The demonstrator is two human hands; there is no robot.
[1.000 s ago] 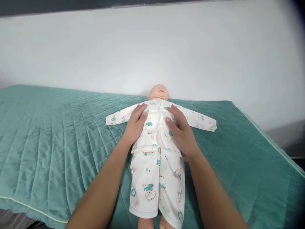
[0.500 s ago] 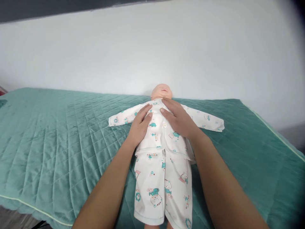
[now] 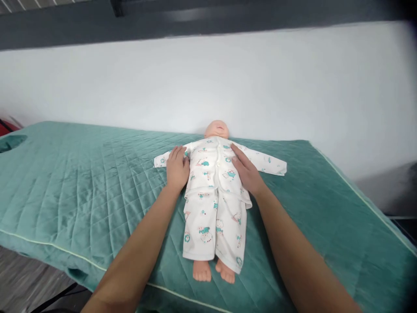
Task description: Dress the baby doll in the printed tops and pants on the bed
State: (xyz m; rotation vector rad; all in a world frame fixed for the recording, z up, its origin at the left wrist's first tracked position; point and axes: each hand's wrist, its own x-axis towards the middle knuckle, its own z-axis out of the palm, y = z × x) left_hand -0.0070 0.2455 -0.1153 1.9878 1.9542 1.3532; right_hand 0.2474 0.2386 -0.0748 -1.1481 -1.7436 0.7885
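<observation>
A baby doll point(image 3: 217, 129) lies on its back, arms spread, bare feet towards me. It wears a white printed top point(image 3: 208, 174) with a button down the front and matching white trousers point(image 3: 200, 226). My left hand point(image 3: 177, 169) lies over the sleeve at the left, beside the chest, fingers extended. On the right side of the chest rests my right hand point(image 3: 247, 174), its fingers spread on the cloth. Neither hand grips anything.
The doll lies on a green quilted cover point(image 3: 97, 187) with a pale piped edge. A white wall point(image 3: 195, 82) stands behind, with a dark band above it. Something red point(image 3: 7, 127) is at the far left, and grey floor point(image 3: 19, 278) shows at the lower left.
My left hand has moved left off the chest onto the sleeve. My right hand has shifted outward from the neckline. The view now takes in the doll's feet and more of the dark band.
</observation>
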